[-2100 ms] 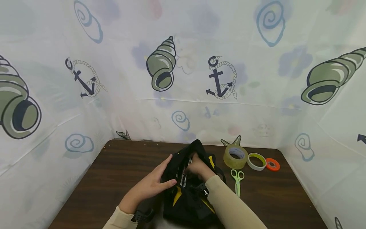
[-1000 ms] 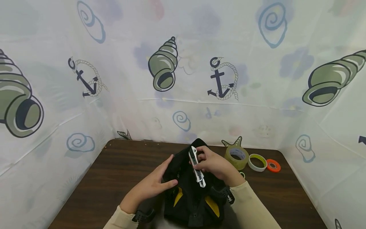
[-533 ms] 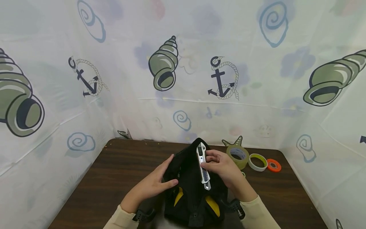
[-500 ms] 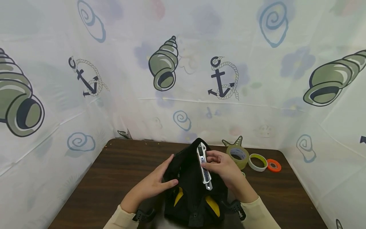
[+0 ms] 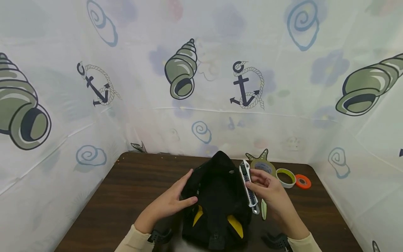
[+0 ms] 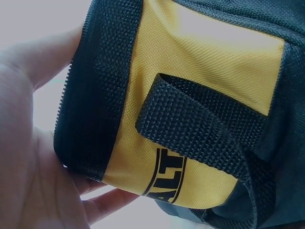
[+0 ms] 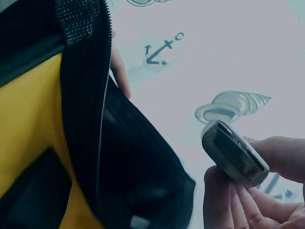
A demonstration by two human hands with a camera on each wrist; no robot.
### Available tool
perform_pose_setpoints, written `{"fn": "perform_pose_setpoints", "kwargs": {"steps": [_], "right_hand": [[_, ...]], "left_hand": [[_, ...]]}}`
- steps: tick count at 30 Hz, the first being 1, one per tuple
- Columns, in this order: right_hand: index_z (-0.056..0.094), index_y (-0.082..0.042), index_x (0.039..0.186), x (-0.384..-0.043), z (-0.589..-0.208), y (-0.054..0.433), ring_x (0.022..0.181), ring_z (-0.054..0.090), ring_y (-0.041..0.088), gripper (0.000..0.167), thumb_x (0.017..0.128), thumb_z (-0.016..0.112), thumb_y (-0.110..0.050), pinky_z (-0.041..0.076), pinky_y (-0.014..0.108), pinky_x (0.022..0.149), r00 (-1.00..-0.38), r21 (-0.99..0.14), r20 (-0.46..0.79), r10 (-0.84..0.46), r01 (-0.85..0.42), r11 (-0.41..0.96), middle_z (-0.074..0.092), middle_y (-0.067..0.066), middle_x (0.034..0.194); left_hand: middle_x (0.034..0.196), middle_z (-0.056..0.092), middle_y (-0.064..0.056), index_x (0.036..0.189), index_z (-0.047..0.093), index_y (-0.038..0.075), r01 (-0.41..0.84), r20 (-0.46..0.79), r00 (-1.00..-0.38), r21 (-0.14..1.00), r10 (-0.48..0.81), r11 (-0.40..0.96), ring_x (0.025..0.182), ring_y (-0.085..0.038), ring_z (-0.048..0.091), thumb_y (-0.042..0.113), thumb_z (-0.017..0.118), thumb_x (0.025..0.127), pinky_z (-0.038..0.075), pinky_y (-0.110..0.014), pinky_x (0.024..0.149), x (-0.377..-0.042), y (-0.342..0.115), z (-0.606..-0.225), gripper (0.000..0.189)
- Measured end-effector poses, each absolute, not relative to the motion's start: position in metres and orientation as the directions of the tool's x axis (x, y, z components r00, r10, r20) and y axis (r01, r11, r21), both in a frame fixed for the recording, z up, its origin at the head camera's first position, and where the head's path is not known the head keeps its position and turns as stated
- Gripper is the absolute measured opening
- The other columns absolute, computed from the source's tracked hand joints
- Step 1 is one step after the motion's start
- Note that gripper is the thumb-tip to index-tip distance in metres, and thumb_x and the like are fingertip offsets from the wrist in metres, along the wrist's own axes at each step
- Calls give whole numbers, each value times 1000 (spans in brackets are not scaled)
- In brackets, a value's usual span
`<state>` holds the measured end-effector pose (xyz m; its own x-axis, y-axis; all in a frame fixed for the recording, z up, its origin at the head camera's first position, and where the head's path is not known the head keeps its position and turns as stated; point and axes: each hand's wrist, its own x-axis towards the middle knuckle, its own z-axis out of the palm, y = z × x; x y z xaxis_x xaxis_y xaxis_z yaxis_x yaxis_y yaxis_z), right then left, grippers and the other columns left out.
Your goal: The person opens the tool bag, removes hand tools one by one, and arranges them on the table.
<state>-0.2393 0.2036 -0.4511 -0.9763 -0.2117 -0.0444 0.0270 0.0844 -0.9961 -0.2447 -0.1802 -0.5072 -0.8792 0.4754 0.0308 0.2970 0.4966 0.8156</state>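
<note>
A black-and-yellow tool bag (image 5: 217, 225) stands upright on the table, its zippered top gaping. My left hand (image 5: 165, 206) holds the bag's left side, thumb on the front edge; in the left wrist view its fingers pass behind the zippered edge (image 6: 71, 105). Just right of the bag, my right hand (image 5: 272, 192) pinches a silver utility knife (image 5: 251, 196) between thumb and fingers. The right wrist view shows the knife (image 7: 236, 155) end-on, apart from the bag. The bag's inside is dark; a small light thing (image 5: 231, 172) shows near its right rim.
Behind the right hand lie a packing tape roll (image 5: 267, 167), partly covered, a white tape roll (image 5: 290, 184) and an orange tape roll (image 5: 308, 182). A pale green scissors blade (image 5: 263, 210) shows beside the knife. Patterned cloth (image 5: 141, 115) encloses the dark wooden table (image 5: 126, 196).
My right hand has come up out of the bag with the utility knife and moved right, past the bag's edge. My left hand has stayed on the bag.
</note>
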Motion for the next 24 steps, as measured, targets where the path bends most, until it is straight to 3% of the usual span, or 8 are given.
{"fn": "perform_pose_setpoints", "kwargs": {"steps": [4, 17, 24], "right_hand": [[43, -1, 164, -232, -460, 229, 108, 73, 10, 69, 103, 76, -10, 63, 25, 90, -983, -998, -49, -175, 40, 54, 73, -2, 125], [34, 6, 167, -240, -524, 297, 95, 70, 5, 77, 103, 76, -9, 61, 24, 82, -981, -979, -184, 61, 189, 75, 73, -8, 107], [46, 5, 161, -253, -559, 321, 89, 70, 6, 75, 101, 81, -24, 59, 27, 78, -952, -922, -265, 155, 297, 249, 77, -10, 108]], "left_hand": [[185, 4, 5, 173, 0, 48, 299, 31, -878, 814, 478, 498, 172, -32, 11, 51, 68, 107, 22, -71, 132, -246, -179, -509, 95], [185, 3, 6, 173, 0, 48, 281, 15, -881, 821, 473, 497, 172, -31, 10, 49, 68, 107, 21, -71, 132, -247, -181, -506, 94], [185, 3, 6, 173, 0, 47, 275, 13, -882, 825, 471, 493, 172, -31, 9, 47, 68, 108, 21, -72, 132, -247, -179, -506, 95]]}}
